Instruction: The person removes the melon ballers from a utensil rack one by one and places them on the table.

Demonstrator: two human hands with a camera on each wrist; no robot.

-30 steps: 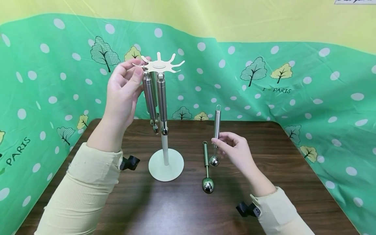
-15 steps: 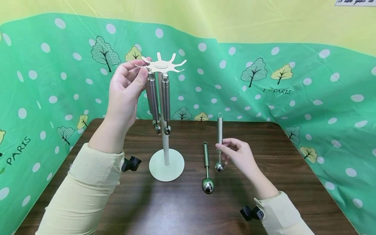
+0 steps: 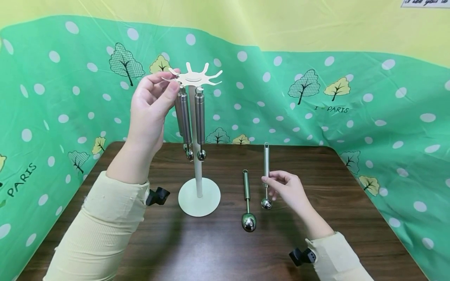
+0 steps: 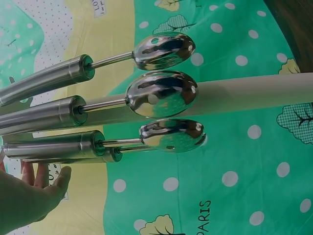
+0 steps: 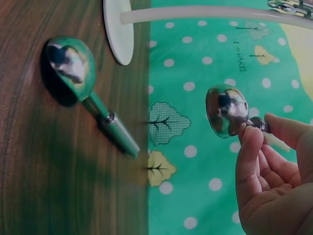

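Observation:
A white rack (image 3: 199, 195) stands on the table, with a star-shaped top (image 3: 192, 79) on its pole (image 4: 254, 93). Several steel scoops (image 3: 200, 117) hang from its prongs, their bowls (image 4: 161, 93) close together. My left hand (image 3: 170, 81) pinches a prong at the top's left edge. My right hand (image 3: 268, 180) pinches the thin handle of another steel scoop (image 3: 266, 160), held upright with its bowl (image 5: 227, 110) just above the table. A larger scoop (image 3: 247, 199) lies flat on the table between the rack and my right hand, also visible in the right wrist view (image 5: 73, 63).
The dark wooden table (image 3: 225, 253) is backed and flanked by a green dotted cloth (image 3: 369, 97) with tree prints. Black wrist-camera mounts (image 3: 157, 195) sit on both sleeves.
My right hand has carried its scoop down and to the right, so the bowl now hangs near the tabletop. My left hand stays at the rack's top.

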